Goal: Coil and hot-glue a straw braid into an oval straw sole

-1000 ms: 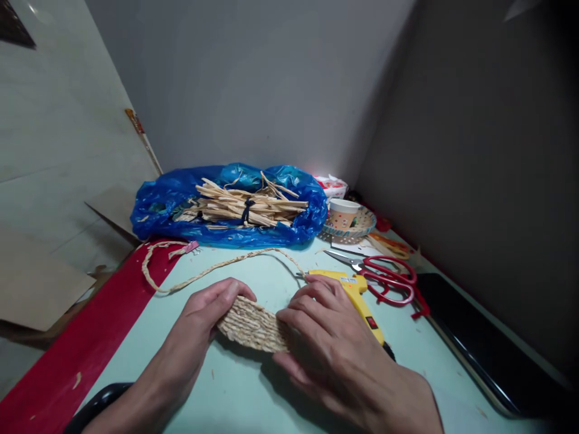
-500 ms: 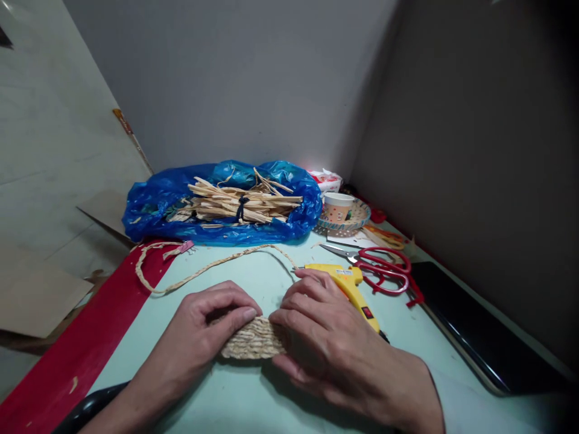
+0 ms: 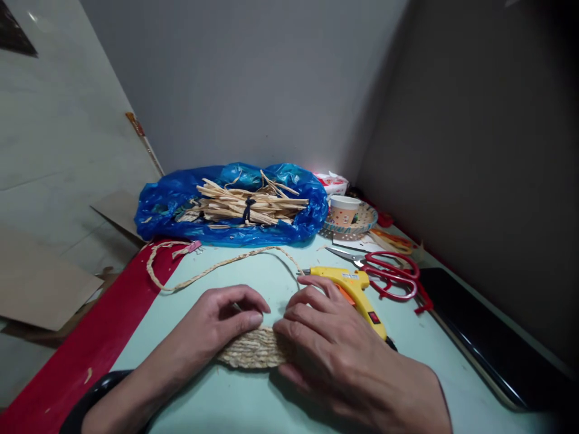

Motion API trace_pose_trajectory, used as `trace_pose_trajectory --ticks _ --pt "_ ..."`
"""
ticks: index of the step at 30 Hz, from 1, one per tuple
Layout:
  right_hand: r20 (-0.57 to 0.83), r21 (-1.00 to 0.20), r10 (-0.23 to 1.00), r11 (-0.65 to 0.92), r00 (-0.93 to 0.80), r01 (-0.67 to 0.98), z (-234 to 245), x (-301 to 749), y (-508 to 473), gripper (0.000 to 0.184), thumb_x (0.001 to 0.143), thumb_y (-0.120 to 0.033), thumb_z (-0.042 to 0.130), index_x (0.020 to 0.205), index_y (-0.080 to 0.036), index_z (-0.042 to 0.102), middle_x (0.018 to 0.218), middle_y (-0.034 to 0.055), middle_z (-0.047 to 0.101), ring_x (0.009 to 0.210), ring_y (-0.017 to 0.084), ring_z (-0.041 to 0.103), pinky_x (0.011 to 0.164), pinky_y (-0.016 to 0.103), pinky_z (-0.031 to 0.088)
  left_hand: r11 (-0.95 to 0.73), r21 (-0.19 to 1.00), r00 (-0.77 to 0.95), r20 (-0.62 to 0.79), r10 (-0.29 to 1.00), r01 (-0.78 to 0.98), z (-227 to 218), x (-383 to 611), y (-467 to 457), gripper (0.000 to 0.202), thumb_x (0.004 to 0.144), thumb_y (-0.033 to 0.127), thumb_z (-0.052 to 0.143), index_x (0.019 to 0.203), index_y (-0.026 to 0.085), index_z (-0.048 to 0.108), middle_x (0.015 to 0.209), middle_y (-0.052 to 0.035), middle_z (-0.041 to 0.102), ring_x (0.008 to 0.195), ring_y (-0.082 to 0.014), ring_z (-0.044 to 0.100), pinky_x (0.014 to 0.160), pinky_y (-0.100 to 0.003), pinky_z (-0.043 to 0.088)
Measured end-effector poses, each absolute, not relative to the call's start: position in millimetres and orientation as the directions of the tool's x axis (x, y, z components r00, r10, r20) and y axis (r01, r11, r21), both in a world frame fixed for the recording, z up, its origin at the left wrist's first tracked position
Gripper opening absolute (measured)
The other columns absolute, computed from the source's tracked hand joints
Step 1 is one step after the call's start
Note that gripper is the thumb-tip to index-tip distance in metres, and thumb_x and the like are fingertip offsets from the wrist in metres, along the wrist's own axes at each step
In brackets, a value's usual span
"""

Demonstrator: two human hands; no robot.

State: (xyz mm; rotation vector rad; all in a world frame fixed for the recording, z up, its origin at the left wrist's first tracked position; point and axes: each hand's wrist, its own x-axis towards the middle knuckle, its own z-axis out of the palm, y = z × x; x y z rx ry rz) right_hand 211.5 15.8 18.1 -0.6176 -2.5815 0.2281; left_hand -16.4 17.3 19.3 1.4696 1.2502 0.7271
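Observation:
A coiled mat of braided straw (image 3: 253, 351) lies on the pale green table (image 3: 271, 277) in front of me. My left hand (image 3: 217, 322) curls over its left edge, fingers bent onto the mat's top. My right hand (image 3: 325, 343) covers its right side with the fingers pressed down on it. A loose braided straw cord (image 3: 212, 268) runs from the mat back and left to the red strip. A yellow glue gun (image 3: 355, 289) lies just behind my right hand, not held.
A blue plastic bag (image 3: 172, 205) holds a tied bundle of straw strips (image 3: 246, 208) at the back. Red-handled scissors (image 3: 391, 274), a paper cup (image 3: 344, 210) on a woven plate and a dark phone (image 3: 488, 337) lie to the right. A red strip (image 3: 90, 349) edges the table's left.
The mat was tilted up off the table a second ago; it now lies flatter under both hands. My left fingers moved from under its edge onto its top.

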Motion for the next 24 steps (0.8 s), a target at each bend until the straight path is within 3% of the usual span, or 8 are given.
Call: trace_pose_trajectory --ticks 3,11,19,24 --pt "0.435 -0.247 0.451 0.892 -0.779 0.378 16.2 208.8 16.2 0.016 0.094 -0.022 0.061 0.101 -0.011 0.069 0.092 0.0057 0.068 0.091 0.02 0.055 0.113 0.043 0.026 0.01 0.914 0.285 -0.136 0.949 0.405 25.1 -8.8 14.6 0.01 0.081 0.024 0.067 0.074 0.02 0.074 0.079 0.0006 0.07 0.083 -0.019 0.063 0.08 -0.028 0.043" --pt "0.421 -0.245 0.426 0.903 -0.8 0.352 13.4 209.6 16.6 0.012 0.096 -0.016 0.057 0.095 -0.011 0.068 0.09 0.0057 0.069 0.09 0.019 0.057 0.111 0.042 0.029 0.06 0.905 0.227 -0.169 0.959 0.42 20.1 -4.0 9.6 0.012 0.075 0.02 0.066 0.063 0.019 0.066 0.064 0.0038 0.063 0.069 -0.0163 0.055 0.069 -0.027 0.04" --pt "0.369 -0.28 0.467 0.88 -0.804 0.383 15.7 215.6 23.2 0.019 0.098 -0.028 0.058 0.106 -0.014 0.066 0.098 0.0053 0.067 0.096 0.02 0.052 0.11 0.043 0.026 0.094 0.933 0.272 -0.196 0.942 0.346 20.5 -8.0 13.5 0.029 0.088 0.045 0.059 0.079 0.019 0.068 0.077 0.0008 0.064 0.078 -0.0189 0.057 0.073 -0.029 0.043" --pt "0.372 -0.29 0.469 0.879 -0.801 0.38 12.9 216.1 24.8 0.021 0.099 -0.031 0.057 0.109 -0.014 0.066 0.098 0.0064 0.067 0.095 0.021 0.051 0.103 0.043 0.032 0.026 0.906 0.27 -0.153 0.951 0.422 20.1 -9.7 12.0 0.019 0.08 0.031 0.071 0.096 0.022 0.069 0.104 -0.0027 0.066 0.094 -0.0217 0.061 0.083 -0.03 0.046"
